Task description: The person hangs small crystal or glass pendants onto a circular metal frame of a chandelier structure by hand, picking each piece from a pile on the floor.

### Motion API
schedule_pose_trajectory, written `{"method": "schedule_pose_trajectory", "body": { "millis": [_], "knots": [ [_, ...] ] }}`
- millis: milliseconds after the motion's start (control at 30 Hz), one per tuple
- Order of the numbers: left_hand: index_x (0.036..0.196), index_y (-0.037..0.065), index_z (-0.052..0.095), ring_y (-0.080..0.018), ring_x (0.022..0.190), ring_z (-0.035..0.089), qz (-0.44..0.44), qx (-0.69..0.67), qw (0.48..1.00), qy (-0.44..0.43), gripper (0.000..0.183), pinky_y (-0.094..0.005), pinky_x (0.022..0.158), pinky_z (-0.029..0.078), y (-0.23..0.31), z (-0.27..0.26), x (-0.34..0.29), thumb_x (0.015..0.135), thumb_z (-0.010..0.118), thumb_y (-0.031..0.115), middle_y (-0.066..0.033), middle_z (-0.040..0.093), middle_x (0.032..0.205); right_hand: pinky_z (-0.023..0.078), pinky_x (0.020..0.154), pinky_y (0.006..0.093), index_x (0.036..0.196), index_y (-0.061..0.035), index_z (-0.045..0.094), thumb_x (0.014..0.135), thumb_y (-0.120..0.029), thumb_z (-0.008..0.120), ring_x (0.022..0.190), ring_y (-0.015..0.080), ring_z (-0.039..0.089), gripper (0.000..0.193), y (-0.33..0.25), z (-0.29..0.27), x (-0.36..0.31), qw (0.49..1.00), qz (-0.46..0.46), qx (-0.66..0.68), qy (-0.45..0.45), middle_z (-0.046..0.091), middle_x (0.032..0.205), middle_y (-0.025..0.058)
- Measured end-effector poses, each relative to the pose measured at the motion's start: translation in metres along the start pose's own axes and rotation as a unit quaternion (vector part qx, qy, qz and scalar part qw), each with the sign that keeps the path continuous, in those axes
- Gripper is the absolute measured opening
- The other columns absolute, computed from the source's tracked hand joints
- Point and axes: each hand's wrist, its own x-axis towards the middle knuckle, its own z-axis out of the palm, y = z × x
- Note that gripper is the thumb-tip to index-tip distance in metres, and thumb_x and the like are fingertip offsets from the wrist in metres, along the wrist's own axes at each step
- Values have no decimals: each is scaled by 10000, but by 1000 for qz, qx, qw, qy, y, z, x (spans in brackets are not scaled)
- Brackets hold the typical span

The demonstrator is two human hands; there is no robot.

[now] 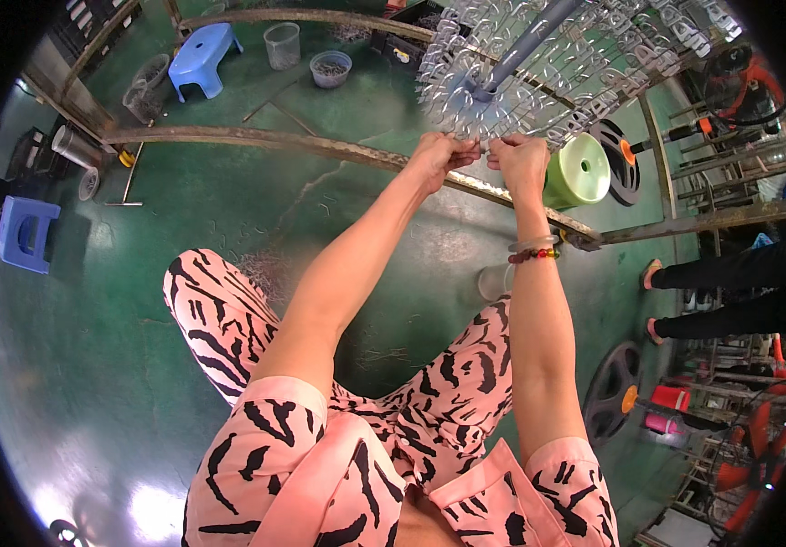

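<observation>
Both my arms reach forward to a rack [513, 56], a grey pole ringed with many wire hooks. Small shiny looped metal parts [625, 55] hang from it in rows. At the rack's near lower edge, my left hand [440, 157] has its fingertips pinched together, palm side turned inward. My right hand [522, 160] is beside it, a small gap apart, fingers also bent into a pinch. What sits between the fingertips of either hand is too small to make out. A beaded bracelet [533, 255] and a pale bangle circle my right wrist.
A rusty frame bar [274, 139] crosses under my hands. Right of them lies a pale green stool [583, 170]. Blue stools [203, 56] and plastic tubs [330, 68] stand on the green floor. At right are a person's legs [730, 273] and orange-bladed fans [758, 465].
</observation>
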Motion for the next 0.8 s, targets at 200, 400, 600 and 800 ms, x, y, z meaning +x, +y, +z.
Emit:
{"method": "schedule_pose_trajectory", "body": {
  "millis": [200, 400, 600, 800],
  "knots": [
    [904, -11, 605, -184, 853, 627, -15, 40, 999, 16, 109, -319, 789, 503, 5, 4, -11, 841, 602, 77, -96, 646, 911, 499, 561, 296, 752, 85, 661, 719, -156, 640, 550, 198, 650, 244, 9, 12, -20, 995, -43, 32, 83, 631, 582, 160],
    [975, 20, 570, -196, 919, 627, -29, 30, 999, -16, 131, -349, 772, 512, 2, 0, -9, 857, 578, 77, -100, 633, 1001, 490, 562, 285, 936, 62, 659, 789, -133, 621, 563, 178, 640, 247, 22, 22, -40, 980, -71, 137, 128, 663, 691, 169],
    [1009, -32, 513, -320, 953, 619, -11, -57, 998, -23, 179, -405, 780, 553, -2, -5, -2, 845, 567, 17, -183, 600, 1026, 486, 472, 240, 962, 45, 661, 822, -98, 621, 546, 135, 625, 204, 28, 8, -88, 987, 12, 158, 17, 664, 705, 107],
    [1028, -75, 446, -397, 984, 594, 6, -78, 996, -35, 194, -448, 849, 538, 2, -1, 4, 843, 504, -70, -202, 572, 988, 435, 404, 215, 1019, 9, 644, 875, -96, 569, 499, 102, 591, 193, 34, -26, -72, 972, -42, 202, 111, 639, 686, 75]
  ]
}}
